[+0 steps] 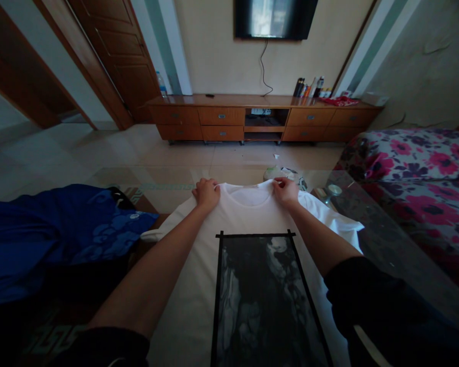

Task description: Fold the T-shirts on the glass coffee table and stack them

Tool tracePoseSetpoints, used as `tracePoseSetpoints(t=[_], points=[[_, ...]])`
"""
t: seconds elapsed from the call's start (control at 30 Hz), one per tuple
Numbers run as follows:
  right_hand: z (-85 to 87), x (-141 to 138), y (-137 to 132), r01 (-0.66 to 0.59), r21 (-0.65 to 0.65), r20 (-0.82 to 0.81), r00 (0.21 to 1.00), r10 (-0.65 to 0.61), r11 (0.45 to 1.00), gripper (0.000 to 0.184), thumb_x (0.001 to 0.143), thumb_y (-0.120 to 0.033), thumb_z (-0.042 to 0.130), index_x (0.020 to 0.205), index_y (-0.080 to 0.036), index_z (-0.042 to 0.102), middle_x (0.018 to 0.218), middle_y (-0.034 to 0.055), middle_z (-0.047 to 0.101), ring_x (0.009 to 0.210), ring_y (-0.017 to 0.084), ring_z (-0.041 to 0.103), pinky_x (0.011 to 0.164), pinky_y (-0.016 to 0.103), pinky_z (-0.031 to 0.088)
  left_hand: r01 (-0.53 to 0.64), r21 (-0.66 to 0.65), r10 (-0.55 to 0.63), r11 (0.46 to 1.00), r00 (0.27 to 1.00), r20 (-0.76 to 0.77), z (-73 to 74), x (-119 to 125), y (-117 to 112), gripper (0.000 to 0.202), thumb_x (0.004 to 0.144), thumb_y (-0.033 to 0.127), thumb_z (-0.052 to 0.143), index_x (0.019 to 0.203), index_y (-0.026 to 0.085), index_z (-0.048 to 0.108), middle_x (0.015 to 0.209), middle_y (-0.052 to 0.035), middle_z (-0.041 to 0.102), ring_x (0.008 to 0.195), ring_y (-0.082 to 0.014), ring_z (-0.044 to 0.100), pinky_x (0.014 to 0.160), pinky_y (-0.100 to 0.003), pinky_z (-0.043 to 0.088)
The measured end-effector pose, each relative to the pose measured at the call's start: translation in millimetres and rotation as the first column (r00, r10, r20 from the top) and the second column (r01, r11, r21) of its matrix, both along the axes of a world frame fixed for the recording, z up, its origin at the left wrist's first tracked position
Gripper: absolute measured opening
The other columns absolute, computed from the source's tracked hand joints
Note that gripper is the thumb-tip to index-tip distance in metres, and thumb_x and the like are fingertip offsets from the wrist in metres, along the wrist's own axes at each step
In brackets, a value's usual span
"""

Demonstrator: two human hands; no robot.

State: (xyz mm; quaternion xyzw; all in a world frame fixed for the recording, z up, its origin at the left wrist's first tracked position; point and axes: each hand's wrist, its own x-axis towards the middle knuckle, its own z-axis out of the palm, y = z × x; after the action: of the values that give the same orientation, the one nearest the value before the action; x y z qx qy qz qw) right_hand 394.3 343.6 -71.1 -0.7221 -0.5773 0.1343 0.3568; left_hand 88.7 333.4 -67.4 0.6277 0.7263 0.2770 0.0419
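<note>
A white T-shirt [191, 285] with a large dark printed panel lies spread face up on a glass-topped table, its neckline at the far side. My left hand [207, 194] is closed on the shirt's shoulder, just left of the collar. On the other side of the collar, my right hand [285, 191] pinches the opposite shoulder. Both forearms reach across the shirt and cover parts of its sides. The right sleeve spreads out past my right wrist; the left one shows partly beyond my left forearm.
Blue clothing [61, 229] is heaped at the left. A small glass [332, 191] and a crumpled bag [281, 175] are beyond the shirt. At the right stands a flower-patterned sofa [428, 158]. A low wooden cabinet [222, 117] with bottles runs along the wall under a television [275, 20].
</note>
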Motion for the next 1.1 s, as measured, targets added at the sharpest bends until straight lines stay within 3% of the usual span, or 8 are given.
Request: tracePoseSetpoints(t=[0.13, 0.33, 0.53, 0.63, 0.7, 0.8, 0.93, 1.1], points=[[8.5, -2.1, -13.6, -0.092, -0.043, 0.048, 0.994, 0.094, 0.995, 0.052, 0.093, -0.04, 0.053, 0.139, -0.017, 0.057, 0.108, 0.0113, 0.074, 0.108, 0.028, 0.063, 0.099, 0.042, 0.046, 0.045, 0.131, -0.025, 0.99, 0.988, -0.15, 6.9, 0.6, -23.2, 0.032, 0.094, 0.027, 0.052, 0.125, 0.022, 0.06, 0.128, -0.0154, 0.057, 0.122, -0.0333, 0.049, 0.101, -0.049, 0.036], [40.1, 27.1, -51.9, -0.185, 0.033, 0.165, 0.97, 0.177, 0.982, 0.05, 0.094, -0.034, 0.046, 0.14, -0.015, 0.053, 0.122, 0.0142, 0.068, 0.118, 0.032, 0.057, 0.104, 0.05, 0.042, 0.12, 0.111, -0.091, 0.987, 0.968, -0.234, 36.4, -18.4, -65.3, 0.032, 0.093, 0.022, 0.051, 0.123, 0.02, 0.06, 0.124, -0.0153, 0.059, 0.118, -0.0325, 0.051, 0.102, -0.047, 0.036], [75.9, 94.5, -126.1, 0.055, 0.021, 0.269, 0.961, -0.059, 0.998, 0.05, 0.091, -0.043, 0.05, 0.135, -0.019, 0.057, 0.13, 0.0174, 0.058, 0.121, 0.036, 0.051, 0.099, 0.053, 0.044, 0.148, 0.118, -0.12, 0.982, 0.969, -0.215, 63.5, -68.9, -131.4, 0.034, 0.088, 0.023, 0.055, 0.122, 0.018, 0.059, 0.122, -0.0149, 0.058, 0.118, -0.0333, 0.051, 0.101, -0.046, 0.04], [87.3, 110.4, -174.3, 0.147, -0.028, 0.318, 0.939, -0.131, 0.989, 0.051, 0.092, -0.045, 0.05, 0.136, -0.02, 0.056, 0.133, 0.0195, 0.053, 0.121, 0.037, 0.052, 0.096, 0.054, 0.045, 0.185, 0.129, -0.16, 0.974, 0.97, -0.182, 71.5, -82.6, -176.6, 0.032, 0.088, 0.023, 0.055, 0.12, 0.018, 0.06, 0.12, -0.0137, 0.059, 0.118, -0.0317, 0.053, 0.102, -0.044, 0.041], [86.7, 106.8, -211.7, 0.116, -0.047, 0.373, 0.924, -0.09, 0.992, 0.052, 0.094, -0.045, 0.048, 0.138, -0.018, 0.054, 0.135, 0.0208, 0.052, 0.122, 0.038, 0.052, 0.096, 0.054, 0.046, 0.232, 0.13, -0.21, 0.964, 0.964, -0.161, 71.5, -82.5, -212.3, 0.031, 0.089, 0.024, 0.055, 0.119, 0.018, 0.06, 0.119, -0.0135, 0.059, 0.117, -0.0307, 0.054, 0.104, -0.044, 0.041], [70.7, 84.3, -277.1, -0.078, -0.064, 0.465, 0.88, 0.099, 0.995, 0.054, 0.098, -0.046, 0.04, 0.141, -0.016, 0.051, 0.145, 0.0202, 0.047, 0.132, 0.036, 0.046, 0.101, 0.053, 0.045, 0.352, 0.086, -0.338, 0.932, 0.93, -0.148, 62.0, -72.6, -272.9, 0.033, 0.094, 0.03, 0.05, 0.124, 0.017, 0.059, 0.126, -0.0148, 0.059, 0.122, -0.0295, 0.054, 0.109, -0.044, 0.04], [37.5, 52.8, -363.4, -0.275, -0.178, 0.573, 0.752, 0.327, 0.945, 0.063, 0.102, -0.054, 0.028, 0.153, -0.021, 0.042, 0.164, 0.013, 0.029, 0.15, 0.034, 0.025, 0.115, 0.053, 0.031, 0.516, -0.032, -0.511, 0.856, 0.836, -0.202, 40.1, -61.4, -348.7, 0.052, 0.102, 0.039, 0.037, 0.148, 0.016, 0.045, 0.156, -0.0133, 0.042, 0.146, -0.0269, 0.034, 0.121, -0.042, 0.027], [23.8, 52.8, -421.7, -0.215, -0.294, 0.587, 0.729, 0.353, 0.931, 0.07, 0.1, -0.067, 0.02, 0.162, -0.035, 0.023, 0.17, 0.0032, 0.011, 0.155, 0.032, 0.009, 0.121, 0.057, 0.016, 0.533, -0.195, -0.567, 0.823, 0.794, -0.22, 29.4, -66.3, -397.1, 0.062, 0.103, 0.049, 0.031, 0.16, 0.025, 0.027, 0.169, -0.0058, 0.019, 0.155, -0.0264, 0.014, 0.125, -0.045, 0.015]])
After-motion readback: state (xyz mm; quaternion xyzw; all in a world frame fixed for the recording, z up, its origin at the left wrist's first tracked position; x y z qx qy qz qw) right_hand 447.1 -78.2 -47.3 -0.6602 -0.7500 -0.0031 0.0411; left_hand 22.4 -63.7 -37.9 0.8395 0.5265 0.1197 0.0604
